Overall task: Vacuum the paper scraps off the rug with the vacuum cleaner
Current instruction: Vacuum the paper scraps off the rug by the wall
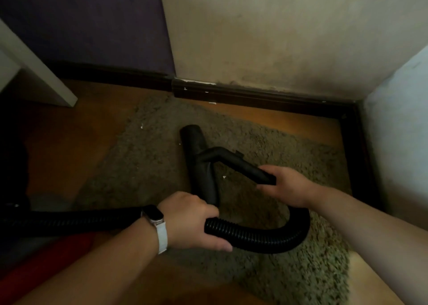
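A shaggy grey-brown rug (266,142) lies on the wooden floor in a room corner. A black vacuum nozzle (196,147) rests flat on the rug, joined to a bent black tube (234,163). My right hand (287,186) grips the near end of that tube. My left hand (194,221), with a white-strapped watch on its wrist, is closed around the black ribbed hose (261,235), which loops from the tube back to the left. Small white paper scraps lie on the rug: one (141,126) at the far left edge, one (224,177) beside the nozzle.
A dark skirting board (254,93) runs along the walls close behind the rug, with white flecks near it. A white furniture leg (46,84) stands on the bare floor at the left. Something red (46,263) lies at the lower left under the hose.
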A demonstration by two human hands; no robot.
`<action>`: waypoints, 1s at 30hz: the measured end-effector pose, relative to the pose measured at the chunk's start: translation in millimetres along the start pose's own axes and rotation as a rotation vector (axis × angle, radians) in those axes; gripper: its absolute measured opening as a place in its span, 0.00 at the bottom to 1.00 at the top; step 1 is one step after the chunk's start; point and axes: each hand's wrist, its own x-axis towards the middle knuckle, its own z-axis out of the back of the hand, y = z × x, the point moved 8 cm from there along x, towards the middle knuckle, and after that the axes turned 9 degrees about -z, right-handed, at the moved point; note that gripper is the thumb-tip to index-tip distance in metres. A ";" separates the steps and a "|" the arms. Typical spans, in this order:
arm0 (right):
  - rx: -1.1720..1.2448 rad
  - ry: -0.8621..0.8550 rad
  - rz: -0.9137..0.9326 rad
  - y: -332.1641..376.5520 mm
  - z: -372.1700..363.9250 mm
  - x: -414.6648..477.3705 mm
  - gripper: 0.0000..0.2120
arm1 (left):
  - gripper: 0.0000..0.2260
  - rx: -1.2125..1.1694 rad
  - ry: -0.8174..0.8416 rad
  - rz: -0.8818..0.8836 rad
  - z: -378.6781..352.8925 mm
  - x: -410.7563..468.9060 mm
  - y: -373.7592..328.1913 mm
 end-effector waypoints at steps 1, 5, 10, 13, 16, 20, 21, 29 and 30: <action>-0.042 0.019 0.026 3.9 -1.0 2.4 0.14 | 0.29 0.004 -0.004 -0.010 0.2 0.5 -3.3; -0.173 0.085 0.095 7.8 -10.1 5.3 0.12 | 0.29 0.014 0.021 -0.024 -5.3 4.7 -12.5; -0.333 -0.046 -0.004 -12.0 -13.3 5.3 0.18 | 0.30 0.007 0.050 -0.020 -12.4 13.8 -20.2; -0.378 -0.137 -0.104 -31.0 -18.9 -2.9 0.17 | 0.30 0.006 0.076 -0.038 -14.1 20.8 -24.6; -0.361 -0.150 -0.203 -57.1 -13.5 -11.4 0.13 | 0.29 0.000 0.071 -0.052 -12.7 31.5 -29.3; -0.374 -0.169 -0.291 -83.2 13.1 -22.1 0.11 | 0.27 -0.029 0.046 -0.099 -6.1 52.0 -45.8; -0.376 -0.170 -0.299 -86.2 17.2 -24.9 0.11 | 0.27 -0.027 0.041 -0.112 -4.9 55.8 -49.1; -0.489 -0.122 -0.099 -37.4 -10.4 -11.9 0.12 | 0.28 0.003 0.062 -0.106 -16.6 36.7 -32.3; -0.483 -0.104 -0.070 -29.9 -15.8 -9.0 0.11 | 0.28 0.008 0.061 -0.097 -18.8 32.4 -28.6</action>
